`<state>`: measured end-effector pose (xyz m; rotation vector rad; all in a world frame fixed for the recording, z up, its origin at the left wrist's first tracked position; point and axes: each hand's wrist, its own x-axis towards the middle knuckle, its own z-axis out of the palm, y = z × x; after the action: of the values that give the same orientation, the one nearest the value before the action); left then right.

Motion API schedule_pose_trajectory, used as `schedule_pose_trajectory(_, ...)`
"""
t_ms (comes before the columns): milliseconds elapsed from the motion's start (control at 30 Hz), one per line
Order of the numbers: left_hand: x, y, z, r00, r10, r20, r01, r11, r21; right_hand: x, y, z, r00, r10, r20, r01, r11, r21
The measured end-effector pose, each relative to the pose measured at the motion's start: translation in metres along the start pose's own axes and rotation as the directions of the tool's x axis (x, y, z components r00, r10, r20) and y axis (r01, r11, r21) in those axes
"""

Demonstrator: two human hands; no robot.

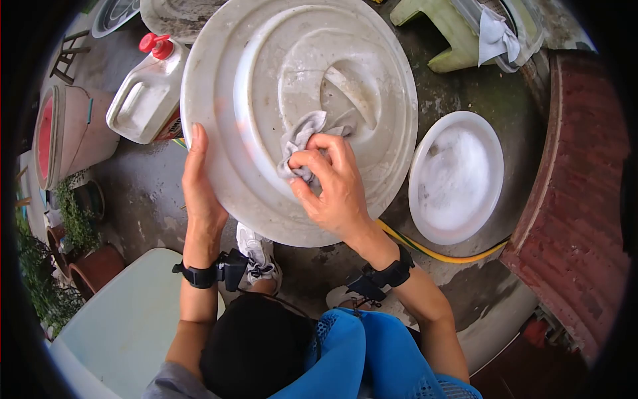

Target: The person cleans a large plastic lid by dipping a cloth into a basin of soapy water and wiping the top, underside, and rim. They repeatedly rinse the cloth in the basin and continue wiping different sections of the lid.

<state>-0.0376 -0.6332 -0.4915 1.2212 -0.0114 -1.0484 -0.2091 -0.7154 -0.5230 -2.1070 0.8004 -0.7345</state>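
Observation:
A large round white plastic lid point(222, 73), scuffed and with a raised ring and a recessed grip in its middle, fills the upper centre of the head view. My left hand point(201, 176) grips its lower left rim, thumb on the near face and the other fingers hidden behind. Against the lid's face, below the recessed grip, my right hand point(332, 183) presses a crumpled grey cloth point(307, 136), with its fingers closed round it. To the right of the lid, a white basin point(455, 176) with suds in it stands on the wet ground.
A white jug with a red pump point(149, 86) stands left of the lid, near a pinkish bucket point(80, 133). A green plastic stool point(445, 33) is at upper right. A yellow hose point(458, 258) crosses the ground below the basin. Potted plants point(80, 213) line the left.

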Motion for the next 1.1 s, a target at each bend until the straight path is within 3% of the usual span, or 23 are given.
schedule_pose_trajectory(100,-0.001,0.002,0.001,0.999,-0.004,0.047,0.003,1.000,0.002,0.002,-0.005,-0.003,0.987,-0.082,0.136,0.082,0.997,0.007)
schedule_pose_trajectory(167,-0.005,0.005,0.006,0.999,-0.008,0.046,0.006,0.999,0.037,-0.004,0.018,-0.018,0.981,0.139,0.132,-0.149,0.987,0.064)
schedule_pose_trajectory(267,-0.007,0.006,0.014,1.000,0.010,0.016,-0.011,0.996,0.083,-0.018,0.048,-0.043,0.958,0.247,0.145,-0.246,0.969,-0.026)
schedule_pose_trajectory(333,-0.008,0.007,0.018,1.000,0.028,-0.006,-0.028,0.995,0.099,-0.026,0.066,-0.055,0.963,0.253,0.096,-0.221,0.940,-0.259)
schedule_pose_trajectory(467,-0.010,0.006,0.021,0.999,0.033,0.004,-0.034,0.996,0.082,-0.027,0.061,-0.045,0.988,0.150,0.033,-0.148,0.987,-0.060)
schedule_pose_trajectory(500,-0.010,0.006,0.022,0.999,0.039,0.020,-0.040,0.996,0.082,-0.025,0.049,-0.038,0.988,0.153,0.028,-0.151,0.986,-0.064)
schedule_pose_trajectory(567,-0.010,0.008,0.019,0.998,0.021,0.053,-0.024,0.997,0.068,-0.019,0.021,-0.028,0.978,0.186,0.096,-0.200,0.965,0.169)
schedule_pose_trajectory(600,-0.011,0.009,0.019,0.997,0.005,0.078,-0.009,0.999,0.053,-0.017,0.012,-0.024,0.978,0.191,0.088,-0.204,0.965,0.165)
schedule_pose_trajectory(667,-0.012,0.009,0.022,0.997,0.008,0.072,-0.012,0.998,0.058,-0.014,0.003,-0.020,0.991,-0.056,0.119,0.041,0.992,0.121)
schedule_pose_trajectory(700,-0.012,0.010,0.023,0.998,0.014,0.056,-0.017,0.998,0.060,-0.017,0.008,-0.023,0.992,-0.051,0.114,0.037,0.992,0.117)
schedule_pose_trajectory(767,-0.012,0.010,0.021,0.998,0.009,0.064,-0.014,0.997,0.082,-0.024,0.032,-0.033,0.989,0.105,0.100,-0.113,0.991,0.076)
schedule_pose_trajectory(833,-0.012,0.010,0.019,0.998,0.006,0.066,-0.012,0.995,0.097,-0.037,0.059,-0.047,0.987,0.143,0.077,-0.144,0.990,0.009)
schedule_pose_trajectory(900,-0.010,0.008,0.017,0.997,-0.013,0.074,0.008,0.997,0.074,-0.044,0.078,-0.060,0.889,0.459,0.011,-0.457,0.887,-0.065)
schedule_pose_trajectory(1033,-0.010,0.010,0.025,0.996,-0.007,0.094,0.000,0.997,0.075,-0.036,0.048,-0.047,0.861,0.508,0.018,-0.508,0.861,0.032)
schedule_pose_trajectory(1100,-0.012,0.010,0.034,0.998,0.065,0.012,-0.065,0.991,0.119,-0.018,0.010,-0.034,0.927,0.366,0.082,-0.375,0.912,0.169)
